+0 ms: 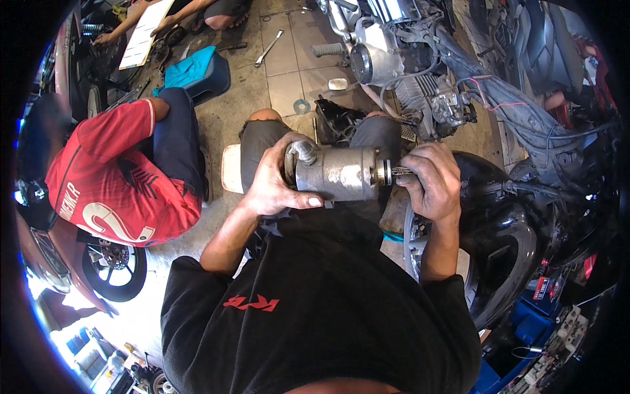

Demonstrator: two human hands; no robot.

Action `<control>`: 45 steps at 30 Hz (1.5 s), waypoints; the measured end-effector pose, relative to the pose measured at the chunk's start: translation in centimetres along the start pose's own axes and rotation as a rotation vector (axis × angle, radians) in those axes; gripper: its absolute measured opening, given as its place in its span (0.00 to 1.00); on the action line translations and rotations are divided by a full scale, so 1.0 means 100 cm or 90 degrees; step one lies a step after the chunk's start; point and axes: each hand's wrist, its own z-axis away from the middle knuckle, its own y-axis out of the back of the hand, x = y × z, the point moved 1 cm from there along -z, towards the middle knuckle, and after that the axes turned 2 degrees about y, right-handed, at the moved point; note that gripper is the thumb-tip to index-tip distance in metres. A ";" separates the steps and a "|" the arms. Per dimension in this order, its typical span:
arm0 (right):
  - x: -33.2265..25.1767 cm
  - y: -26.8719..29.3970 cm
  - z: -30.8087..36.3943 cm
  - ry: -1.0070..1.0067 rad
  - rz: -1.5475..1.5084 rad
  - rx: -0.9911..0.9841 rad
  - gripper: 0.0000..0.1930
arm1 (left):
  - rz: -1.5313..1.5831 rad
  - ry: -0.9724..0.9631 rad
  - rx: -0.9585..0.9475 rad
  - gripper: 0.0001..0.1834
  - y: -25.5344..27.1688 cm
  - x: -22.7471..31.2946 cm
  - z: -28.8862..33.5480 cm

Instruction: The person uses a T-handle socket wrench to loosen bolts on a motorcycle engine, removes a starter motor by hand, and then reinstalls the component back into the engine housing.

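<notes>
In front of my knees I hold a worn grey metal cylinder (340,173) lying sideways, with an elbow-shaped fitting (304,152) at its left end. My left hand (277,178) wraps round that left end, its thumb along the near side. From the right end a narrower ringed metal piece (382,173) sticks out. My right hand (430,178) is closed with the fingertips pinched at the tip of this piece. The fingers partly hide what they grip there.
A person in a red shirt (131,174) sits at my left. Motorcycle engine parts (420,85) lie ahead on the right, and a black motorcycle body (512,243) stands by my right arm. A wrench (269,48), a blue stool (197,73) and a metal washer (301,106) are on the floor.
</notes>
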 end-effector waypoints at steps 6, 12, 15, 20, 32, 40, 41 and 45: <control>0.001 -0.005 0.003 -0.009 -0.005 0.015 0.16 | 0.028 0.013 -0.015 0.44 -0.003 -0.007 0.000; 0.003 -0.005 0.000 0.003 -0.020 0.015 0.15 | 0.123 0.059 -0.021 0.45 -0.008 -0.014 -0.002; 0.003 -0.004 0.001 -0.008 -0.023 0.007 0.15 | 0.149 0.091 -0.030 0.46 -0.009 -0.013 -0.001; 0.006 -0.005 0.004 0.006 -0.031 0.017 0.18 | 0.116 0.072 -0.028 0.47 -0.009 -0.013 -0.001; 0.004 -0.002 0.019 -0.058 0.011 0.053 0.13 | 0.113 0.123 -0.153 0.32 -0.003 0.007 0.002; 0.002 -0.003 0.027 -0.071 0.023 0.055 0.12 | 0.038 0.032 -0.096 0.32 -0.007 0.000 0.007; 0.003 -0.003 0.027 -0.072 0.029 0.062 0.12 | 0.019 0.029 -0.092 0.32 -0.007 0.000 0.006; 0.004 -0.008 0.029 -0.080 0.035 0.075 0.14 | -0.128 -0.119 -0.109 0.32 -0.001 -0.006 0.000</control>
